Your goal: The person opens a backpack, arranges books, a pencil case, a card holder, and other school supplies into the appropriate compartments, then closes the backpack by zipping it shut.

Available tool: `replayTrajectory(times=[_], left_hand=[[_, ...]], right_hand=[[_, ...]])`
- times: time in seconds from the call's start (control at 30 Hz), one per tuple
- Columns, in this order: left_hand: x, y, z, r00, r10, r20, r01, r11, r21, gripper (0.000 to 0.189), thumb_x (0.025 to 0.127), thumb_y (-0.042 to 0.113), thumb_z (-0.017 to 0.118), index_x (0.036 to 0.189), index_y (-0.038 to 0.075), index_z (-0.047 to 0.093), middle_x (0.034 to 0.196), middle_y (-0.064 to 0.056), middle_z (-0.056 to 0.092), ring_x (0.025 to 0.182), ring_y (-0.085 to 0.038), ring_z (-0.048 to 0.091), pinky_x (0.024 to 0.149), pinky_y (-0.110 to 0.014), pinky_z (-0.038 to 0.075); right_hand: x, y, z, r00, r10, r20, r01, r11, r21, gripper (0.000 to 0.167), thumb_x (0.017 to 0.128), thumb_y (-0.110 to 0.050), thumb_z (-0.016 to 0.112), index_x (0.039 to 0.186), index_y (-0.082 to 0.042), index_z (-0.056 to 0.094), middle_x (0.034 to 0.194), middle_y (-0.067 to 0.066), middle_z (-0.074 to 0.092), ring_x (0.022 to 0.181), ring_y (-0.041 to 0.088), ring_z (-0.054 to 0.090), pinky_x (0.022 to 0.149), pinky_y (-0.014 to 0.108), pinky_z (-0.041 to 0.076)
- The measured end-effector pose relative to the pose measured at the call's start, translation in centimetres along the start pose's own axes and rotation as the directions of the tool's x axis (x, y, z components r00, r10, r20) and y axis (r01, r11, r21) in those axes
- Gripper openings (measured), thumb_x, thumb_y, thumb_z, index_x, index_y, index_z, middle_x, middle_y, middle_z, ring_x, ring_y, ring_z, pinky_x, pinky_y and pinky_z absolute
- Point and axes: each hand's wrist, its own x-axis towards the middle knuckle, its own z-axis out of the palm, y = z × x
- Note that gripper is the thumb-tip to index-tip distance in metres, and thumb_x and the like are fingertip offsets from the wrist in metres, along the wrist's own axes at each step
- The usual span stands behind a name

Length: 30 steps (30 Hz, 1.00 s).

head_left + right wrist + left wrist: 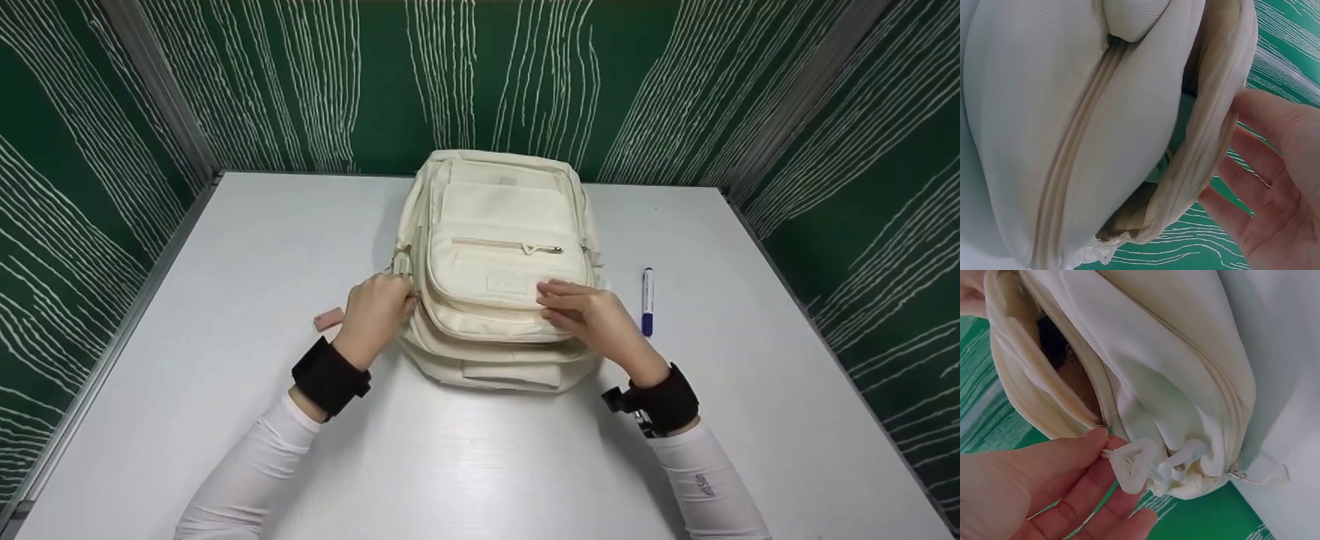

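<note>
A cream backpack (510,217) lies on the white table with its front pocket partly unzipped. At its left side my left hand (379,307) pinches the cord of a zipper pull (1131,464), which has a white triangular tab, between thumb and fingers. My right hand (596,319) rests its nearly straight fingers on the front panel near the lower right; in the right wrist view they touch the outer side of the open pocket's flap (1213,118). Through the gap a dark green thing (1182,121) shows inside the pocket, its kind hidden.
A pink eraser-like block (328,319) lies left of the backpack, beside the left hand. To the right is a marker (648,300) with a blue cap. Green walls (637,75) with white wavy lines enclose the table (465,472) at the back and sides.
</note>
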Motion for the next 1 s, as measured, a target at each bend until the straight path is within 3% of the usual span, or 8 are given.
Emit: replayTrajectory(times=[0.27,0.47,0.7,0.83,1.0], left_hand=[[-2.1,1.6,-0.3,1.000,0.007,-0.002,-0.007,0.998,-0.065,0.011,0.088,0.012,0.078,0.078,0.008,0.078,0.077,-0.008,0.076,0.071,-0.027,0.071,0.059,-0.043,0.057],[-3.2,2.7,0.0,0.999,0.038,-0.027,-0.040,0.997,-0.070,0.022,0.088,0.005,0.075,0.067,0.008,0.070,0.065,-0.005,0.067,0.059,-0.015,0.056,0.051,-0.032,0.047],[-4.3,4.2,0.2,0.998,0.048,-0.041,-0.050,0.997,-0.053,0.018,0.086,0.009,0.079,0.069,0.010,0.072,0.068,-0.005,0.071,0.064,-0.023,0.068,0.053,-0.038,0.054],[-4.7,5.2,0.4,0.996,0.081,-0.035,-0.082,0.996,-0.031,0.024,0.087,0.009,0.078,0.064,0.011,0.069,0.065,-0.003,0.070,0.062,-0.020,0.067,0.053,-0.035,0.053],[-4.7,6.7,0.6,0.994,0.108,-0.023,-0.109,0.993,-0.034,0.019,0.087,0.013,0.080,0.069,0.011,0.075,0.069,-0.003,0.073,0.065,-0.019,0.070,0.054,-0.032,0.053]], right_hand=[[-0.1,0.2,0.0,1.000,0.002,-0.002,-0.002,1.000,-0.019,0.025,0.090,-0.008,0.076,0.114,0.000,0.077,0.129,0.018,0.071,0.125,0.037,0.067,0.105,0.045,0.054],[-0.2,0.2,0.1,1.000,0.014,0.008,-0.014,1.000,-0.026,0.026,0.092,-0.010,0.075,0.116,-0.001,0.076,0.130,0.017,0.071,0.126,0.036,0.066,0.105,0.044,0.054],[0.0,0.0,0.2,1.000,-0.002,0.000,0.002,1.000,-0.029,0.025,0.091,-0.010,0.075,0.115,-0.002,0.076,0.128,0.018,0.072,0.125,0.036,0.067,0.105,0.044,0.054],[0.0,0.0,0.1,1.000,-0.007,-0.001,0.007,0.999,-0.036,0.025,0.091,-0.010,0.076,0.115,-0.001,0.076,0.128,0.018,0.072,0.124,0.037,0.067,0.105,0.045,0.054],[0.0,-0.1,0.0,1.000,-0.001,0.003,0.001,0.999,-0.039,0.026,0.091,-0.010,0.076,0.116,-0.001,0.076,0.129,0.018,0.071,0.125,0.037,0.067,0.105,0.045,0.054]])
